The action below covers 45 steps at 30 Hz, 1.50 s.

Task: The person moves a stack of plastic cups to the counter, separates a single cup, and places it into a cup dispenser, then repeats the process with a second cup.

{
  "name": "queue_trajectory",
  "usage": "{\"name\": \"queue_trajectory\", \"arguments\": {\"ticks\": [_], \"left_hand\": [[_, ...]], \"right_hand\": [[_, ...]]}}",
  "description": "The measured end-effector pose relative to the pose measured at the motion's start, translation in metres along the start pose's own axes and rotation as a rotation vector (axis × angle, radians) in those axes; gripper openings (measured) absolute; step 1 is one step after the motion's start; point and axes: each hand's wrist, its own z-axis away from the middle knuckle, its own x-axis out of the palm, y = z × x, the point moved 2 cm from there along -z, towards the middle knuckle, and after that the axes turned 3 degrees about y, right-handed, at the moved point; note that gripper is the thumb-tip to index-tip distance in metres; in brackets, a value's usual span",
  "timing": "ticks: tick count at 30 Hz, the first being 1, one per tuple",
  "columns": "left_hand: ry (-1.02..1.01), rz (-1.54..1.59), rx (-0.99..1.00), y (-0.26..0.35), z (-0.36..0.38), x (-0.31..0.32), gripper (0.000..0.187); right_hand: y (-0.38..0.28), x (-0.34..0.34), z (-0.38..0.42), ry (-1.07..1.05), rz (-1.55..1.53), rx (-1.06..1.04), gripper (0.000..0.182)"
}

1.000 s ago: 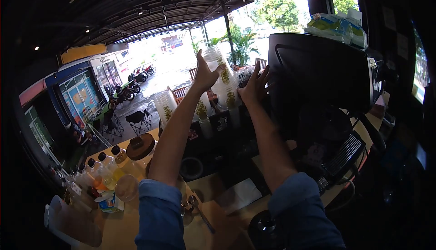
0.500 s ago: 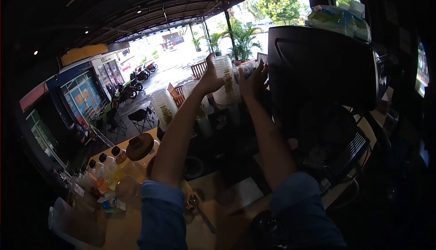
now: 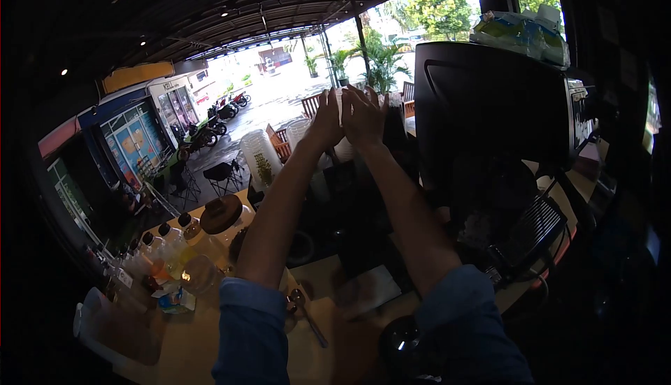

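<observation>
Both my arms reach forward over the counter to a stack of clear plastic cups [image 3: 343, 149]. My left hand [image 3: 326, 121] is at the stack's left side, its fingers pointing up near the top. On the right side my right hand [image 3: 363, 116] has its fingers bent over the upper part of the stack. The two hands nearly meet and hide most of the cups. Further left stand another cup stack with printed lettering [image 3: 258, 158] and a third stack [image 3: 298, 133].
A large black monitor or machine [image 3: 489, 98] stands at the right with plastic packages [image 3: 521, 34] on top. Bottles [image 3: 168, 235], a jar with a wooden lid [image 3: 221, 214], a spoon [image 3: 311, 318] and a clear bin [image 3: 115, 332] are on the counter [image 3: 307, 357].
My right hand has moved left onto the cup stack, and the hands are closer together. The dark item beside my right hand no longer shows. The view has shifted slightly.
</observation>
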Motion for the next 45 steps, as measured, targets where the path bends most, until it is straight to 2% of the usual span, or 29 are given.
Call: {"name": "queue_trajectory", "arguments": {"ticks": [1,2,4,5,6,8,9,12,14,15,18,20,22,26,28,30,31,32,33,34,35,36,37,38,40,41,42,44,45], "left_hand": [[-0.088,-0.019,0.001,0.003,0.003,-0.006,0.066],[-0.087,-0.026,-0.005,0.007,0.004,-0.012,0.066],[-0.140,0.073,-0.013,0.020,0.007,-0.022,0.054],[-0.105,0.074,-0.063,0.026,0.012,-0.030,0.049],[-0.108,0.069,-0.073,0.030,0.013,-0.040,0.049],[-0.254,-0.197,-0.037,0.042,0.014,-0.061,0.049],[-0.205,-0.102,-0.220,0.048,0.017,-0.071,0.048],[-0.192,-0.263,-0.139,0.052,0.030,-0.096,0.051],[-0.191,-0.268,-0.160,0.064,0.037,-0.122,0.048],[-0.173,-0.269,-0.159,0.071,0.042,-0.135,0.048],[-0.168,-0.291,-0.151,0.090,0.065,-0.173,0.047],[-0.192,-0.311,-0.136,0.116,0.084,-0.209,0.046],[-0.387,-0.257,-0.258,0.151,0.109,-0.251,0.043],[-0.220,-0.122,-0.125,0.222,0.201,-0.319,0.045],[-0.286,-0.001,-0.195,0.272,0.254,-0.344,0.051],[-0.497,0.222,-0.286,0.311,0.323,-0.348,0.049],[-0.565,0.364,-0.286,0.332,0.356,-0.347,0.048],[-0.629,0.502,-0.282,0.350,0.390,-0.341,0.047],[-0.701,0.800,-0.389,0.364,0.436,-0.320,0.043],[-0.843,0.936,-0.558,0.385,0.480,-0.306,0.043],[-1.112,1.000,-0.686,0.399,0.538,-0.279,0.047],[-1.157,0.731,-0.612,0.419,0.592,-0.263,0.050],[-1.355,0.466,-0.576,0.439,0.649,-0.248,0.055],[-1.536,0.355,-0.564,0.460,0.688,-0.243,0.054],[-1.968,0.513,-0.481,0.501,0.761,-0.229,0.051],[-1.984,0.684,-0.453,0.523,0.827,-0.213,0.048],[-1.871,0.840,-0.635,0.534,0.816,-0.246,0.045],[-1.804,0.975,-0.758,0.553,0.800,-0.241,0.045],[-1.820,0.974,-0.777,0.560,0.794,-0.233,0.045]], "right_hand": [[0.001,-0.001,0.002,0.010,0.070,-0.025,0.035],[0.001,-0.001,0.002,0.008,0.061,-0.028,0.035],[-0.001,-0.001,0.001,-0.008,0.150,-0.050,0.036],[-0.002,-0.002,0.002,-0.085,0.186,-0.029,0.037],[-0.007,-0.002,0.005,-0.092,0.178,-0.031,0.037],[-0.016,-0.005,0.012,-0.033,0.129,0.017,0.041],[-0.021,-0.008,0.015,-0.035,0.096,0.056,0.042],[-0.044,-0.029,0.021,-0.047,-0.077,0.135,0.041],[-0.063,-0.047,0.023,-0.037,-0.098,0.129,0.038],[-0.072,-0.057,0.025,-0.105,-0.165,0.137,0.035],[-0.109,-0.095,0.038,-0.197,-0.248,0.109,0.031],[-0.132,-0.118,0.054,-0.252,-0.339,0.018,0.031],[-0.156,-0.151,0.077,-0.264,-0.376,0.022,0.033],[-0.201,-0.241,0.153,-0.411,-0.447,-0.119,0.031],[-0.214,-0.293,0.211,-0.547,-0.484,-0.177,0.031],[-0.219,-0.349,0.283,-0.934,-0.437,0.001,0.030],[-0.214,-0.372,0.319,-1.020,-0.418,-0.007,0.031],[-0.201,-0.389,0.359,-1.030,-0.453,-0.128,0.032],[-0.197,-0.416,0.385,-1.292,-0.414,0.057,0.033],[-0.179,-0.435,0.424,-1.390,-0.441,0.154,0.033],[-0.155,-0.455,0.471,-1.479,-0.343,0.180,0.037],[-0.138,-0.480,0.510,-1.578,-0.194,0.238,0.042],[-0.126,-0.507,0.540,-1.701,-0.004,0.286,0.045],[-0.109,-0.535,0.575,-1.780,0.108,0.330,0.044],[-0.088,-0.604,0.623,-1.890,0.364,0.519,0.041],[-0.084,-0.636,0.636,-1.914,0.405,0.619,0.036],[-0.072,-0.672,0.667,-1.844,0.512,0.744,0.033],[-0.061,-0.745,0.726,-1.696,0.623,0.840,0.029],[-0.046,-0.780,0.774,-1.804,0.638,0.927,0.028]]}}
